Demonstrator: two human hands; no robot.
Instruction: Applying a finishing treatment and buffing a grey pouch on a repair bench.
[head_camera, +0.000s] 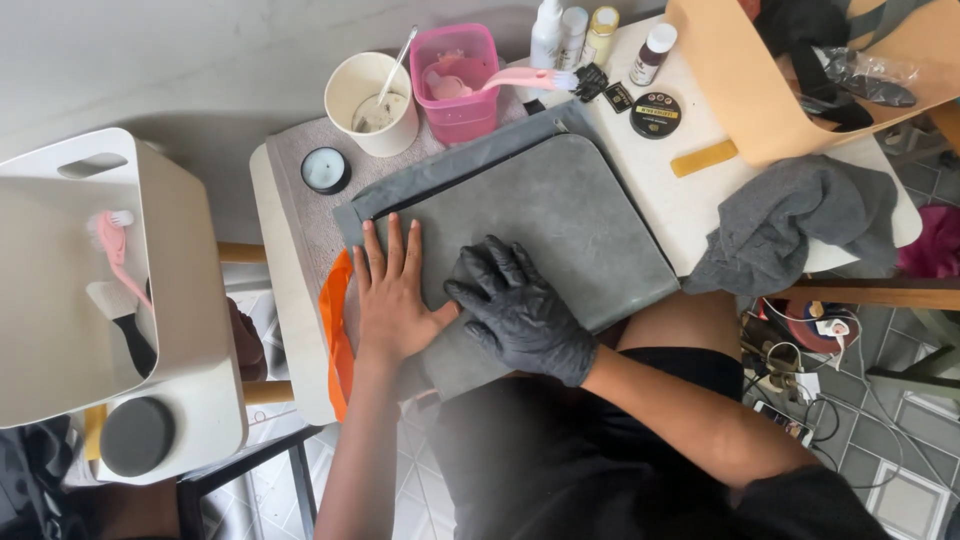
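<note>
- while both hands press down, the grey leather panel (560, 215) lies flat on the small white table (690, 205), spreading away beyond the fingertips.
- left hand (392, 295) is bare, fingers (388, 245) spread and flat on the panel's near left corner, grasping nothing.
- right hand (520, 305), in a black glove, rests just beside it, fingers (490, 262) loosely curled with tips on the leather, gripping nothing.
- an orange strip (336, 320) curves just outside the left hand's little finger.
- judged by its look, the panel is pliable yet fairly thick, light, slightly grippy; best taken by its folded edge ahead of the left fingertips.
</note>
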